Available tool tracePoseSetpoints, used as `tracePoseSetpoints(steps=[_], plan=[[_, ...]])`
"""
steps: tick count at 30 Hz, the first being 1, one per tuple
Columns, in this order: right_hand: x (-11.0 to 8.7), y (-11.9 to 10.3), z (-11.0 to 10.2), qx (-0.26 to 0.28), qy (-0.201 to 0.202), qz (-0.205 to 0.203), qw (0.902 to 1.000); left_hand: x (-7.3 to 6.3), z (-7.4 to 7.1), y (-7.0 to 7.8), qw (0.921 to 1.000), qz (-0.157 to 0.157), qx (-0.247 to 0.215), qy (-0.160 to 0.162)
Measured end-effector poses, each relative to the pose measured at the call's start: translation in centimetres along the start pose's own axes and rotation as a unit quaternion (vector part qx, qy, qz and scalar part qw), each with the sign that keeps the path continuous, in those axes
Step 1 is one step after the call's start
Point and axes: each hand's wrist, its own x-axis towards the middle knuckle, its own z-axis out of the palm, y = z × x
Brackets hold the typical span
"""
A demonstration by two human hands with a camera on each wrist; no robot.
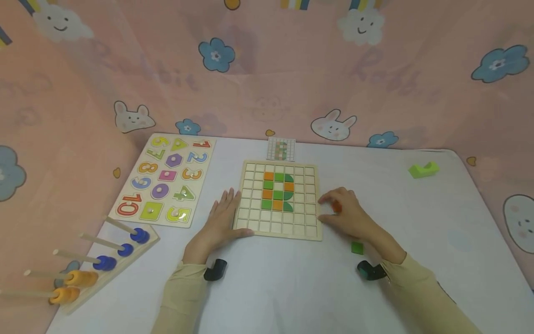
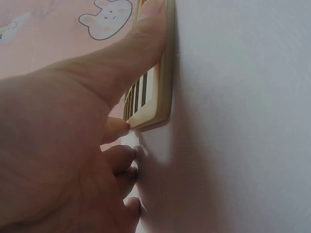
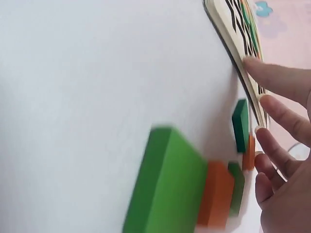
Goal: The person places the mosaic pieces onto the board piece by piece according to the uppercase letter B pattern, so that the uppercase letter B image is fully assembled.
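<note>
A square wooden grid board (image 1: 256,222) lies flat with orange, green and rounded dark green blocks set in its middle cells. My left hand (image 1: 221,220) is at its left edge, fingers extended along the side and thumb over the near corner. In the left wrist view that thumb lies across the board's rim (image 2: 165,97). My right hand (image 1: 348,215) touches the right edge with thumb and fingertips. Beside it are loose blocks: an orange block (image 3: 214,194), a large-looking green block (image 3: 167,189) and a dark green block (image 3: 240,125). Neither hand holds a block.
A small pattern card (image 1: 281,149) is beyond the board. To the left are a number-and-shape puzzle (image 1: 196,185) and a peg stand with rings (image 1: 104,263). A light green block (image 1: 423,170) lies far right. Dark curved pieces (image 1: 215,270) are near both wrists.
</note>
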Motion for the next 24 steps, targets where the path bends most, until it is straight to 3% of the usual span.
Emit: tracePoseSetpoints(steps=[6, 15, 24], plan=[[-0.9, 1.0, -1.2, -0.026, -0.02, 0.011, 0.9994, -0.1, -0.1, 0.0, 1.0, 0.0, 0.0, -0.001], [-1.9, 2.0, -2.4, -0.018, -0.037, 0.034, 0.9986, -0.1, -0.1, 0.1, 1.0, 0.0, 0.001, -0.005], [-2.2, 2.7, -3.2, -0.031, -0.029, 0.019, 0.9989, -0.1, -0.1, 0.1, 1.0, -0.004, 0.005, -0.005]])
